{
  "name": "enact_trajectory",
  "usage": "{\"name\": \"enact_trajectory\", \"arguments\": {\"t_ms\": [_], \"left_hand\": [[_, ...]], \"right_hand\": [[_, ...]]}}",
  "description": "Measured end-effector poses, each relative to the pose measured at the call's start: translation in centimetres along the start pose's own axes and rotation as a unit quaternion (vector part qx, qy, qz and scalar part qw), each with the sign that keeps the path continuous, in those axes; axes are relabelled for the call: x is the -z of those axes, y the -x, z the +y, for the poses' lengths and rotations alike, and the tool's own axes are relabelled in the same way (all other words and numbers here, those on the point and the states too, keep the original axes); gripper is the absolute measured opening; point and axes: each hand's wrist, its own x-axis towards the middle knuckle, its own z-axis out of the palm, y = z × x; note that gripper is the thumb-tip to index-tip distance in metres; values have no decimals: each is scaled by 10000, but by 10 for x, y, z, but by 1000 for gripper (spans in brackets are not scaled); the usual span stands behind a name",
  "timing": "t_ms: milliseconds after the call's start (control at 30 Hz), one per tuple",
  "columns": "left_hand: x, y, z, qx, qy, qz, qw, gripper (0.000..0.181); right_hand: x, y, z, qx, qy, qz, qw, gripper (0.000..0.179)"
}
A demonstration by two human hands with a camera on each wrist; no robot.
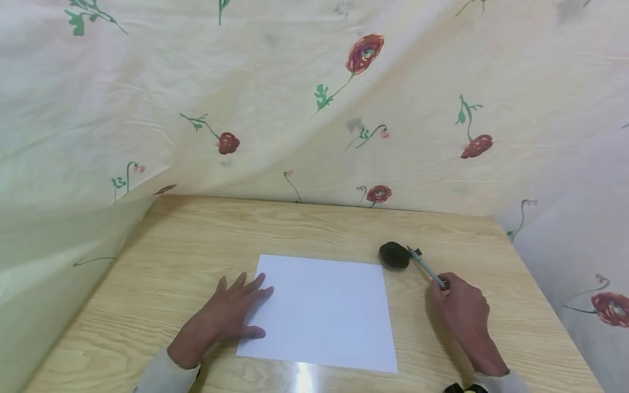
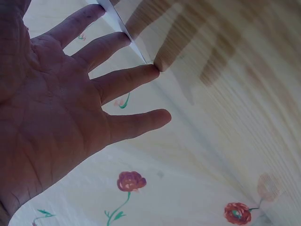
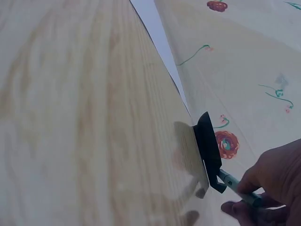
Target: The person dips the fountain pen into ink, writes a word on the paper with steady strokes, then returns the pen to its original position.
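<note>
Left hand: we have the left hand (image 1: 231, 308) spread, fingers straight and gripping nothing, with the thumb and some fingertips on the left edge of the paper.
White paper: the sheet of paper (image 1: 324, 316) lies flat on the wood-grain table (image 1: 206, 234), between our two hands. We see no marks on its upper face.
Black object: a rounded black object (image 1: 393, 255) sits just beyond the paper's upper right corner, on the table. We think it may be a pen stand, but cannot be sure.
Pen: the slim grey-blue pen (image 1: 428, 268) slants from our grip to the black object's right side; whether the two touch, we cannot tell.
Right hand: our right hand (image 1: 462, 305) pinches the pen by its near end, to the right of the sheet.
Done: paper laid out and steadied, pen in our grip.
Left: we judge any pen work on the paper unbegun, since the sheet is bare and the pen is off it.
</note>
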Motion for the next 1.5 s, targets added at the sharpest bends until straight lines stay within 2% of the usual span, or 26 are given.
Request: {"name": "enact_trajectory", "arguments": {"t_ms": [100, 200, 267, 333, 500, 667, 833, 967, 1100, 1233, 1333, 1500], "left_hand": [[0, 0, 0, -25, 27, 1, 10000, 83], [0, 0, 0, -19, 79, 13, 10000, 82], [0, 0, 1, -11, 118, 24, 9999, 82], [0, 0, 1, 21, 159, 19, 9999, 82], [-2, 1, 3, 148, 326, -89, 9993, 83], [-2, 2, 3, 178, 394, -163, 9989, 83], [4, 4, 2, 64, 337, -133, 9993, 83], [6, 4, 1, 81, 387, -123, 9991, 83], [4, 2, -1, 87, 377, -117, 9992, 83], [4, 1, -2, 94, 359, -92, 9993, 83], [3, 0, -3, 115, 389, -92, 9991, 83], [1, 0, -2, 113, 458, -92, 9988, 84]], "right_hand": [[-1, 1, 0, 181, -176, 533, 9983, 25], [-4, 3, 0, 600, -596, 1420, 9863, 20], [-5, 2, 1, 926, -983, 2025, 9699, 20], [-6, 1, 1, 1257, -1382, 2536, 9491, 21], [-7, -1, -3, 1939, -2065, 3252, 9022, 22], [-4, 0, -18, 2163, -2463, 3700, 8693, 15], [-4, 2, -32, 2073, -2728, 4105, 8450, 8], [-5, 3, -34, 2089, -2813, 4187, 8378, 15], [-2, 4, -39, 2197, -2842, 4075, 8395, 21], [-1, 3, -40, 2255, -2861, 3906, 8454, 17], [-5, 0, -31, 2274, -2763, 3768, 8543, 16], [-12, -2, -14, 2213, -2221, 3476, 8837, 17]]}}
